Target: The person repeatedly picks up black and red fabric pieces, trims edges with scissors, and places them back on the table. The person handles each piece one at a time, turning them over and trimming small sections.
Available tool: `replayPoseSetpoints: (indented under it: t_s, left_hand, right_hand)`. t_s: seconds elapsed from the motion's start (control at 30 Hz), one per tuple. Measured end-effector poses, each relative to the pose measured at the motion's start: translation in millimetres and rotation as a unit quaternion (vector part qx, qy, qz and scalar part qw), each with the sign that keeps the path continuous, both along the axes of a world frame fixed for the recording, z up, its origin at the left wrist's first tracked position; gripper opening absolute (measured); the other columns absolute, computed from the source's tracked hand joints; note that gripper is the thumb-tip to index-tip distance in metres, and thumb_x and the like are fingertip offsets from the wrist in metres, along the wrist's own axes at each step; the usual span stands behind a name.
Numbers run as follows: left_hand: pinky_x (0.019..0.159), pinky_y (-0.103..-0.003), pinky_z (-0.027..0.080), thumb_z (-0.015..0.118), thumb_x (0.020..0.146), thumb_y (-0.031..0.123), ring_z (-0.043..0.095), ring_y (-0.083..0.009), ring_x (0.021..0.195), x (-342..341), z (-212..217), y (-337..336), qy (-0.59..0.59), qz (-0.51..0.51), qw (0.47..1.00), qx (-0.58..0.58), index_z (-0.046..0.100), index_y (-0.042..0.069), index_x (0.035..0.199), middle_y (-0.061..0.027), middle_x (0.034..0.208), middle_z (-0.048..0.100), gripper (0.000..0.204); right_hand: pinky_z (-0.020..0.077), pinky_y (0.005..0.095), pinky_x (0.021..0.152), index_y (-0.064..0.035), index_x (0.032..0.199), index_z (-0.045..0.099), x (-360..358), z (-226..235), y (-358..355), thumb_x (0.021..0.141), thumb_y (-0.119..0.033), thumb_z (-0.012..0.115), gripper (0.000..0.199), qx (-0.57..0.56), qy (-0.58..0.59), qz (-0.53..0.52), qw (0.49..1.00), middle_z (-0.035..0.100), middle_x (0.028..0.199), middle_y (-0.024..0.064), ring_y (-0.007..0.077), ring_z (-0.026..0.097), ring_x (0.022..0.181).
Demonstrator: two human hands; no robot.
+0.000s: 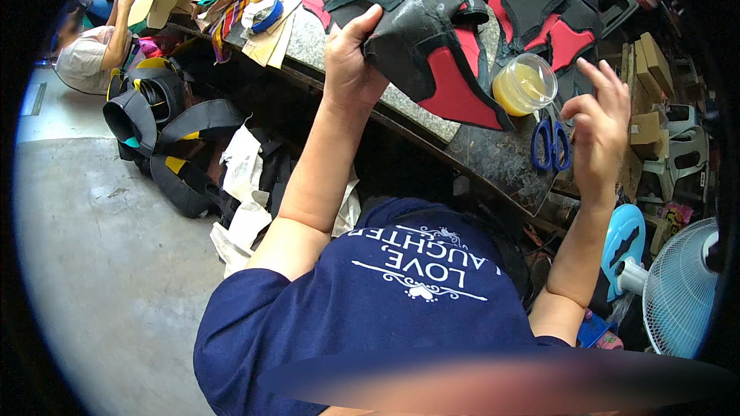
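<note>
My left hand (356,62) is closed on a black and red shoe upper (416,46), held up over the near edge of the worktable (501,150). The thumb lies on its black face; the other fingers are hidden behind it. My right hand (597,127) is raised at the table's right end, fingers apart and partly bent, with nothing visible in it. Just left of that hand stands a clear round tub (525,85) with yellowish, glue-like stuff inside. Below the tub lie scissors with blue handles (550,145). More black and red upper pieces (532,0) are spread behind.
A blue tape roll (267,14) and cardboard pieces (270,42) lie on the table's left part. Black and yellow strips (181,127) and white cloth (243,192) hang at left. A fan (682,289) stands at lower right. Another person (92,58) sits far left.
</note>
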State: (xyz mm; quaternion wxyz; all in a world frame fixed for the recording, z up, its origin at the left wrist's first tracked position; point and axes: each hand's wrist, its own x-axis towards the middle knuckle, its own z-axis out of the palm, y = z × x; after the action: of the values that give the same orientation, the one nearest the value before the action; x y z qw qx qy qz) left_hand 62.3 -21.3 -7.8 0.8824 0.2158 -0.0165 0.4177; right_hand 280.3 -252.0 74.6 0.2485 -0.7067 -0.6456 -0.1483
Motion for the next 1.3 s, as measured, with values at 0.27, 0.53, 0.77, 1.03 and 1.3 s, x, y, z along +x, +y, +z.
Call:
replayPoseSetpoints:
  t_s: [0.27,0.53,0.77,1.03,1.3]
  left_hand:
    - [0.083,-0.038,0.058,0.053,0.091,0.002,0.069,-0.0255,0.091,6.9,22.6,-22.3,0.069,0.073,0.994,0.047,0.057,-0.003,0.115,-0.0156,0.104,0.067,0.024]
    - [0.086,-0.042,0.057,0.050,0.095,0.007,0.069,-0.0291,0.095,12.9,22.5,-27.9,0.066,0.086,0.994,0.027,0.054,-0.004,0.121,-0.0190,0.109,0.067,0.029]
    - [0.078,-0.038,0.060,0.053,0.093,0.006,0.071,-0.0256,0.087,15.2,27.7,-30.4,0.099,0.096,0.990,0.010,0.056,-0.002,0.116,-0.0157,0.102,0.068,0.025]
    - [0.079,-0.037,0.059,0.057,0.090,0.006,0.070,-0.0250,0.088,16.9,40.8,-33.3,0.118,0.132,0.984,0.005,0.058,-0.004,0.113,-0.0153,0.100,0.068,0.025]
    - [0.078,-0.036,0.059,0.058,0.089,0.005,0.070,-0.0251,0.084,21.4,41.9,-40.1,0.125,0.109,0.985,0.037,0.059,-0.003,0.111,-0.0144,0.098,0.068,0.023]
  right_hand:
    - [0.0197,0.0437,0.116,-0.0027,0.129,0.060,-60.8,-20.8,51.5,0.096,-0.069,0.012,0.088,-0.025,0.449,0.201,0.871,0.054,0.136,0.0164,0.0317,0.037,0.136]
    - [0.0175,0.0562,0.112,-0.0170,0.146,0.044,-75.5,-31.3,60.6,0.086,-0.080,0.022,0.089,0.043,0.083,0.116,0.989,0.040,0.147,0.0168,0.0366,0.037,0.135]
    - [0.0143,0.0560,0.113,-0.0193,0.120,0.066,-58.2,-13.0,55.4,0.088,-0.078,0.024,0.079,0.113,0.048,0.181,0.976,0.042,0.146,0.0142,0.0323,0.039,0.134]
    - [0.0102,0.0582,0.113,-0.0241,0.129,0.062,-74.1,-18.3,56.5,0.090,-0.071,0.033,0.068,0.061,-0.111,0.070,0.989,0.043,0.145,0.0111,0.0298,0.036,0.136]
    - [0.0131,0.0587,0.112,-0.0251,0.136,0.055,-54.3,-6.1,66.6,0.087,-0.075,0.032,0.073,0.057,-0.083,0.031,0.994,0.042,0.146,0.0111,0.0316,0.035,0.136]
